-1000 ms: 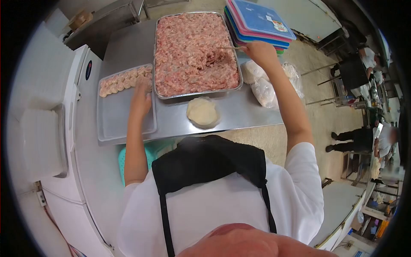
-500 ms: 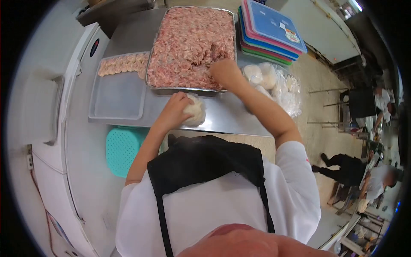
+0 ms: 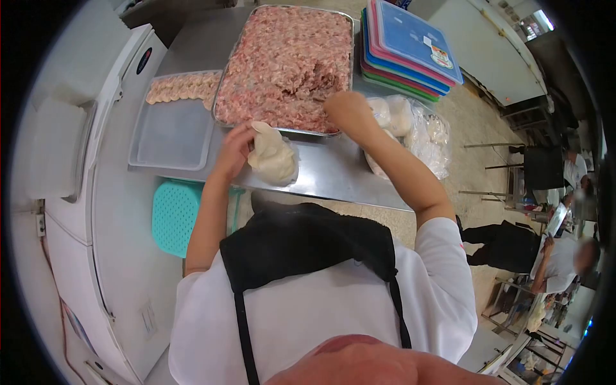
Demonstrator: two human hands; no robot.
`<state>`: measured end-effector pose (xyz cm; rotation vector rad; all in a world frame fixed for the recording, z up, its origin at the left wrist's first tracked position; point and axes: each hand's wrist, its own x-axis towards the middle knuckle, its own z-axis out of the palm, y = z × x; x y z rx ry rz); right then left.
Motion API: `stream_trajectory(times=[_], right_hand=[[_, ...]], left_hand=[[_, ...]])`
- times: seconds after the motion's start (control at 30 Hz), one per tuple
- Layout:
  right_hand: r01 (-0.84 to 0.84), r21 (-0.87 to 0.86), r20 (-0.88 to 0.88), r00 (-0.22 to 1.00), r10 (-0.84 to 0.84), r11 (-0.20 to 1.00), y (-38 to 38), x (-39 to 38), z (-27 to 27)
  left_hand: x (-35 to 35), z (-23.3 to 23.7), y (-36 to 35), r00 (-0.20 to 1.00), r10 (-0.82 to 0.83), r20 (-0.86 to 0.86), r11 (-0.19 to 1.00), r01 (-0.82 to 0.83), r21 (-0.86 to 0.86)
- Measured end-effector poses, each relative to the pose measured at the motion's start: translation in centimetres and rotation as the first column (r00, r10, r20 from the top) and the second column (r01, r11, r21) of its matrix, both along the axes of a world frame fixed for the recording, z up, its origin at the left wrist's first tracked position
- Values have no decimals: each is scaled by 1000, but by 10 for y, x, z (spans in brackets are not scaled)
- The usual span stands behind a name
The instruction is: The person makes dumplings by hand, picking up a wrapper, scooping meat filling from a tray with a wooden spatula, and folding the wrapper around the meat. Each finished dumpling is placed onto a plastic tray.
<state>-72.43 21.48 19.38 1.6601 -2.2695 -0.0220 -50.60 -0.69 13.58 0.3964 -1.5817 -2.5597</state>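
My left hand (image 3: 237,151) is closed on the edge of a thin pale wrapper at the top of a stack of wrappers (image 3: 274,159), near the table's front edge. At the right side of a metal tray (image 3: 282,131) heaped with ground meat (image 3: 282,58), my right hand (image 3: 348,114) is closed, and what it holds is hidden. Left of the tray lies a clear plastic lid (image 3: 170,138) with rows of small filled dumplings (image 3: 183,90) along its far end.
Plastic bags of round pale wrappers (image 3: 410,125) lie right of the tray. Behind them are stacked coloured lids (image 3: 414,45). A turquoise basket (image 3: 174,218) stands below the table's left side, beside a white fridge (image 3: 128,192). Two people are at the far right.
My left hand has shifted left and lifted a wrapper's edge from the stack. My right hand has moved slightly to the right at the tray's edge.
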Motion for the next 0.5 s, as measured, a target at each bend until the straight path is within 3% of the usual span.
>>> stream_trajectory(times=[0.07,0.17,0.27,0.37,0.47,0.5], right_hand=[[-112,-210,-20,994,110,971,20,-16,21],[241,104,-99,968,-231,965,19,-40,46],[268,128,59,959,-278,955,-5,-39,14],[132,-23,75,989,-130,991,-22,-9,-38],[316,19,221,924,-312,949,-13,14,-22],[338,3,269,906,-326,941,-13,24,-16]], left_hand=[[4,33,10,987,122,-102,909,-70,411],[2,29,-4,972,163,-167,977,-135,167],[-1,36,-18,982,173,-76,982,-166,89],[2,53,-26,966,259,-17,910,-238,340],[-1,56,-36,969,248,-12,854,-213,475],[-5,50,-38,969,245,-36,903,-214,373]])
